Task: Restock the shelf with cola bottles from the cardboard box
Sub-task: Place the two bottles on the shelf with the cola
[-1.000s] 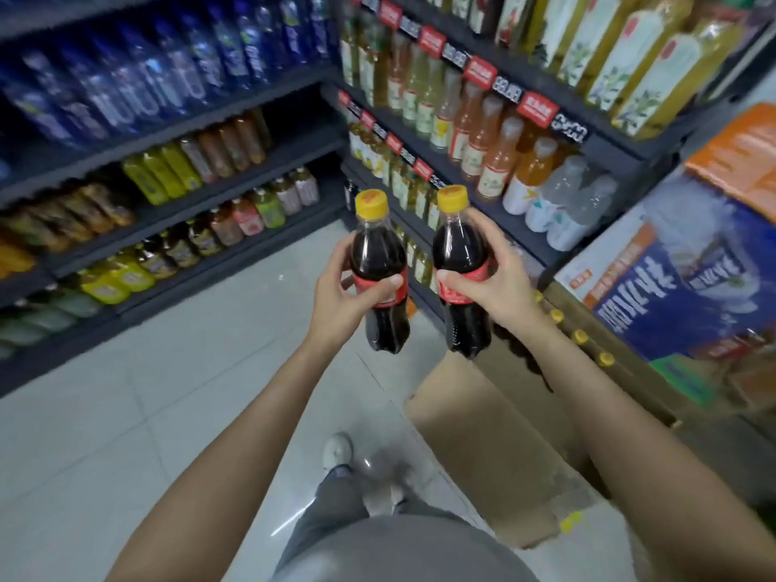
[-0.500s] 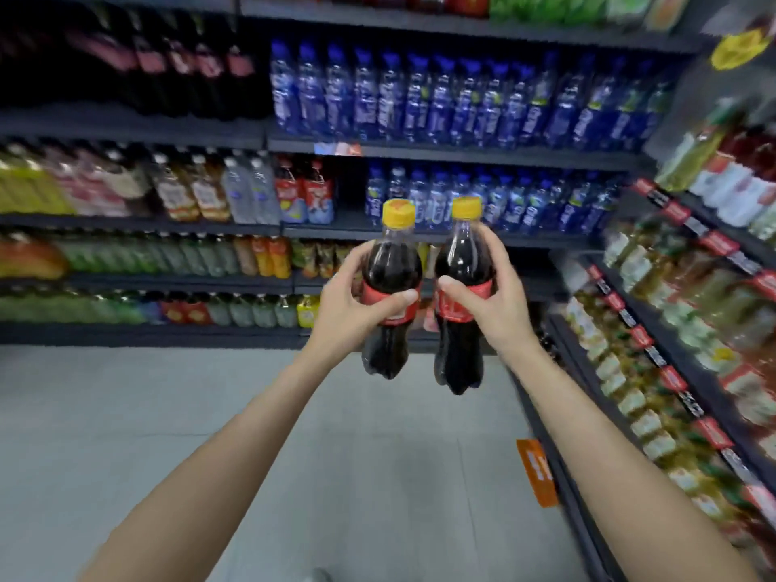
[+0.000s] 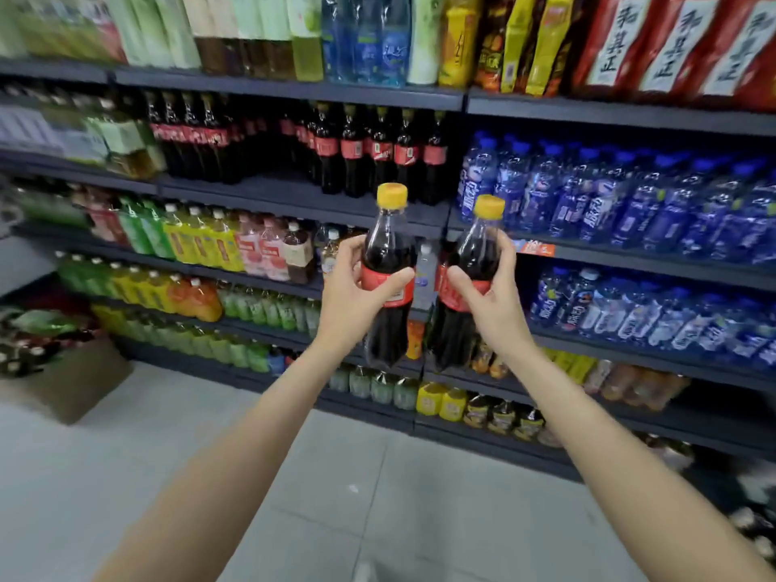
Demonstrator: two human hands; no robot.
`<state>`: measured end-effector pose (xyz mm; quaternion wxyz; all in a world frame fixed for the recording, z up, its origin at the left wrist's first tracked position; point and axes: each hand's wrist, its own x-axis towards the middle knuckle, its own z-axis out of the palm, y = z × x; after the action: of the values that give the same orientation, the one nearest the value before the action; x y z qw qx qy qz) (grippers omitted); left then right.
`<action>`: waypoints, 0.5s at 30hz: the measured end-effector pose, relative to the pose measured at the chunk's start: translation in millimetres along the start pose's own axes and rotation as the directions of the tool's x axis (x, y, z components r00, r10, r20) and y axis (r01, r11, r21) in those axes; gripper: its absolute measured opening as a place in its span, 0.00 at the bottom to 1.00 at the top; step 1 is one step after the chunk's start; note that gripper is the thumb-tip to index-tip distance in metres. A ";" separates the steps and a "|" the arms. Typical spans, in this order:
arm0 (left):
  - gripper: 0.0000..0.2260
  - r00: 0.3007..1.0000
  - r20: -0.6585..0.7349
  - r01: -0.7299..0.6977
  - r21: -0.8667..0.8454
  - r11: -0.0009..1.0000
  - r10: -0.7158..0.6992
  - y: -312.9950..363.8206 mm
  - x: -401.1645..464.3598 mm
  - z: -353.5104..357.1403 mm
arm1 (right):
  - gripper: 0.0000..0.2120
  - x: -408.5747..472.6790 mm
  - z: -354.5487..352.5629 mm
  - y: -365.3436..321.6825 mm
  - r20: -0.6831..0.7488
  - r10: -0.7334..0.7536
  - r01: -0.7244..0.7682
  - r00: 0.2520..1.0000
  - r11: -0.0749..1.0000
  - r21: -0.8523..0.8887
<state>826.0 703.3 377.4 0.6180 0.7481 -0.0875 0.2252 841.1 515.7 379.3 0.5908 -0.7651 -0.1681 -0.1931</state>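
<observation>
Drink shelves (image 3: 302, 191) fill the background; left hand (image 3: 352, 296) and right hand (image 3: 491, 304) each grip an upright yellow-capped, red-labelled cola bottle (image 3: 388, 262) (image 3: 470, 270), fingers (image 3: 348, 249) curled round them.

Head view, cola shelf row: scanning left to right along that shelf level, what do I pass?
Pale-label bottles → cola group → bare shelf gap → second cola group → blue bottles.

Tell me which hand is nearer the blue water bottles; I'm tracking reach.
Right. The right hand, holding a cola bottle, sits just left of the blue water bottles. The left hand, holding the other cola, is farther left.
</observation>
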 end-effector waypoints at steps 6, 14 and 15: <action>0.27 0.996 -0.055 -0.062 0.103 0.993 0.068 -59.4 129.6 -41.0 | 0.31 127.8 81.1 44.5 0.003 -0.055 0.055 0.998 0.998 0.030; 0.30 0.991 -0.111 -0.050 0.240 0.970 0.078 -121.1 281.2 -60.7 | 0.32 265.4 154.4 94.5 -0.061 -0.081 0.073 0.995 0.988 -0.137; 0.30 0.991 -0.112 -0.040 0.244 0.969 0.069 -130.7 299.3 -60.0 | 0.33 279.5 159.9 102.7 -0.061 -0.086 0.074 0.994 0.982 -0.173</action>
<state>1130.1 834.1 403.0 0.5200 0.8002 -0.0429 0.2956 1149.3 653.6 394.8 0.5204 -0.7984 -0.1615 -0.2563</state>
